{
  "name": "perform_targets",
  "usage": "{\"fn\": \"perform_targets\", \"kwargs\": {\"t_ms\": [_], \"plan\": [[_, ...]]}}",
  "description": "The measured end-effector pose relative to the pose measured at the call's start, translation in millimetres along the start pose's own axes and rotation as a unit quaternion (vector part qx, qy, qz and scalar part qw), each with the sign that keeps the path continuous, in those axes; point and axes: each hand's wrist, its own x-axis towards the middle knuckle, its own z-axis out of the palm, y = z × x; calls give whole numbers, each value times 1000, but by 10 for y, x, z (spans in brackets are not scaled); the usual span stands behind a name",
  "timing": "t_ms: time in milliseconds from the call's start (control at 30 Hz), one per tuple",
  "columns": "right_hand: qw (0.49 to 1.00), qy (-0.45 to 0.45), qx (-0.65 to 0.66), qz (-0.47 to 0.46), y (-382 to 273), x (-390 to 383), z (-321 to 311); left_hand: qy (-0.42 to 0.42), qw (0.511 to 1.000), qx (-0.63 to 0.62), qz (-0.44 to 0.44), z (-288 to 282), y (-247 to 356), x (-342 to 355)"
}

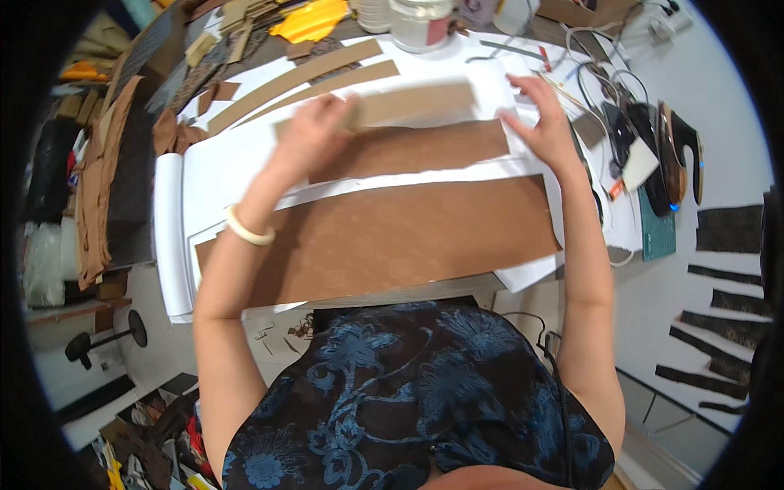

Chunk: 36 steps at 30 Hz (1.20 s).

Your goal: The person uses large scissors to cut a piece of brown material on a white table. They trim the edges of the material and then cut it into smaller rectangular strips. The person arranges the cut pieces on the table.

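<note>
My left hand (314,131), with a pale bangle on the wrist, is closed on a light tan strip (416,100) that looks like leather or fabric. Both hand and strip are smeared by motion. My right hand (543,122) is open beyond the strip's right end, thumb and fingers apart, with nothing in them. Just below the tan strip lies a brown strip (425,149), its left part partly covered by my left hand. Nearest to me, a wide brown sheet (400,233) lies flat on white paper (224,184), and my left forearm crosses its left side.
Two curved tan strips (298,82) lie at the far left, with scraps and a yellow piece (310,20) beyond. A white tub (419,24) stands at the back. On the right are an iron (682,159), loose cables and a green mat (658,233). Dark strips (723,331) are farther right.
</note>
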Motion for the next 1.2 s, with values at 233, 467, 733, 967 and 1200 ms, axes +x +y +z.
{"fn": "perform_targets", "kwargs": {"t_ms": [233,467,733,967,1200], "plan": [[982,-44,65,175,273,-303,77,-1,977,154,-148,-260,-1484,-394],[959,-214,-28,184,371,-91,353,-19,989,-39,-141,17,-590,-175],[943,-267,-14,198,364,-22,402,-62,949,-141,-276,24,7,-355],[947,71,232,209,198,-25,-557,-16,947,-86,-311,-301,22,-739],[881,413,185,142,12,98,-1890,-119,986,22,-115,-419,260,-829]]}}
